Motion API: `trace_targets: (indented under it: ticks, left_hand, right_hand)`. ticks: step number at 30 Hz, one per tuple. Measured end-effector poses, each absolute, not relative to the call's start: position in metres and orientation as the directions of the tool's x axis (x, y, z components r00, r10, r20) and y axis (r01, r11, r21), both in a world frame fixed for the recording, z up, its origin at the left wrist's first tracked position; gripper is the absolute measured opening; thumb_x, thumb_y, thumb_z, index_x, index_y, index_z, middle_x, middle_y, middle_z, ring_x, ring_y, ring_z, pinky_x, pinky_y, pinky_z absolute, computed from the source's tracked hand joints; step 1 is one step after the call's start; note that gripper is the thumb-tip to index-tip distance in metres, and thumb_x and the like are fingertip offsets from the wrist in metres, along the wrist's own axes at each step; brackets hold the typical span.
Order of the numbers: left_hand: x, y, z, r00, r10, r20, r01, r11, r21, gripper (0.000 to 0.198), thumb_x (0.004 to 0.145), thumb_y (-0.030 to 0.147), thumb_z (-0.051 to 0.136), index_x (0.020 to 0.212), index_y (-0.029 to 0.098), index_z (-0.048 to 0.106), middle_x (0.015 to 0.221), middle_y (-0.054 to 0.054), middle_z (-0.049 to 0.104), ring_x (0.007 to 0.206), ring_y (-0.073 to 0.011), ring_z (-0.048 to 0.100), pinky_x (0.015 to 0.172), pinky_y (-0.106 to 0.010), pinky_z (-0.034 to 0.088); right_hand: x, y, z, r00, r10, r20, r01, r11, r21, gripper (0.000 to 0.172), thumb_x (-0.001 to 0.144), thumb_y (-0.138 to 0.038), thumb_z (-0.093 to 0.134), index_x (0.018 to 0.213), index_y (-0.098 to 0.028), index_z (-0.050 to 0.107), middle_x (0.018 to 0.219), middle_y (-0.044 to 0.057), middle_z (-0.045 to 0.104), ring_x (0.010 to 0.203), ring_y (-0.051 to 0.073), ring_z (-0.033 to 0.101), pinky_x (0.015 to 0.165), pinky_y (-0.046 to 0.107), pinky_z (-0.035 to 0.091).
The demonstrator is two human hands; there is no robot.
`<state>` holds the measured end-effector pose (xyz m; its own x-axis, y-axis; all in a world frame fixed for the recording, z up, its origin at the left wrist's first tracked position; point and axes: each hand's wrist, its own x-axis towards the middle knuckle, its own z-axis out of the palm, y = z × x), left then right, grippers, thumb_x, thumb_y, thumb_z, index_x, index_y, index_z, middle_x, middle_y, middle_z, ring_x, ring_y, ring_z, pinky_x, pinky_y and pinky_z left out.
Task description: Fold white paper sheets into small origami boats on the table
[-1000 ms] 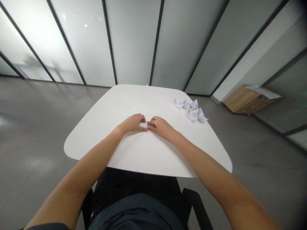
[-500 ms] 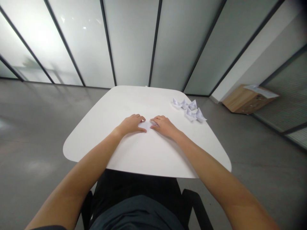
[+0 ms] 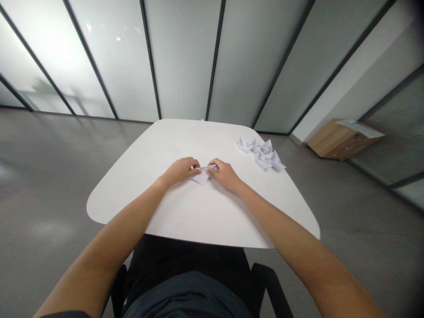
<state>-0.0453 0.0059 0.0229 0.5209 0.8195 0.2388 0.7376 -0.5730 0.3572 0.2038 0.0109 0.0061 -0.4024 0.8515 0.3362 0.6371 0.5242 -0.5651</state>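
Observation:
A small folded sheet of white paper (image 3: 202, 177) lies at the middle of the white table (image 3: 195, 216), one corner pointing toward me. My left hand (image 3: 184, 169) pinches its left side between thumb and fingers. On the opposite side, my right hand (image 3: 224, 171) grips the paper's upper right part, thumb on top. Both hands are closed and partly cover the paper. Several folded white paper boats (image 3: 264, 159) sit in a group near the table's right edge, apart from my hands.
Frosted glass panels (image 3: 183, 57) with dark frames rise behind the table. A wooden cabinet (image 3: 338, 140) with papers on top stands at the right. Black chair armrests (image 3: 268, 274) flank my lap below the table's front edge.
My thumbs have moved onto the paper and closed on it. The paper's near corner and folded edges now show more clearly. The paper boats have stayed in place.

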Motion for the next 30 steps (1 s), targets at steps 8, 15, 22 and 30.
trace_targets:
  ticks: [8, 15, 22, 30]
  left_hand:
    - [-0.041, 0.008, 0.022, 0.41, 0.884, 0.225, 0.627, -0.452, 0.635, 0.022, 0.091, 0.042, 0.068, 0.095, 0.021, 0.076, 0.088, -0.002, 0.078, 0.081, -0.0187, 0.071, 0.075, -0.029, 0.052]
    - [-0.034, 0.007, 0.021, 0.178, 0.911, 0.372, 0.692, -0.385, 0.611, 0.02, 0.095, 0.04, 0.065, 0.095, 0.021, 0.071, 0.095, -0.005, 0.081, 0.083, -0.0207, 0.075, 0.076, -0.031, 0.054]
    - [-0.019, 0.001, 0.015, 0.236, 0.904, 0.356, 0.677, -0.416, 0.607, 0.023, 0.096, 0.04, 0.068, 0.112, 0.023, 0.067, 0.102, -0.003, 0.08, 0.08, -0.0179, 0.076, 0.077, -0.028, 0.054]
    - [-0.015, 0.0, 0.01, 0.268, 0.921, 0.284, 0.514, -0.385, 0.767, 0.057, 0.089, 0.036, 0.078, 0.142, 0.024, 0.06, 0.11, -0.005, 0.079, 0.077, -0.0145, 0.076, 0.07, -0.022, 0.055]
  right_hand:
    - [0.203, 0.012, 0.008, -0.262, 0.825, 0.5, 0.579, 0.549, -0.603, 0.055, 0.093, -0.029, 0.067, 0.146, -0.02, 0.051, 0.103, 0.006, 0.075, 0.085, 0.022, 0.069, 0.08, 0.035, 0.054]
    - [0.197, 0.007, 0.006, -0.245, 0.791, 0.561, 0.57, 0.586, -0.577, 0.027, 0.095, -0.026, 0.067, 0.121, -0.019, 0.065, 0.114, 0.01, 0.075, 0.083, 0.019, 0.072, 0.083, 0.035, 0.059]
    - [0.187, 0.004, -0.001, -0.338, 0.849, 0.406, 0.498, 0.528, -0.688, 0.04, 0.099, -0.025, 0.068, 0.139, -0.021, 0.068, 0.131, 0.01, 0.077, 0.104, 0.023, 0.079, 0.099, 0.036, 0.061]
    - [0.186, 0.002, 0.003, -0.238, 0.903, 0.357, 0.427, 0.428, -0.797, 0.034, 0.1, -0.026, 0.066, 0.132, -0.018, 0.075, 0.124, 0.011, 0.079, 0.111, 0.028, 0.078, 0.102, 0.041, 0.061]
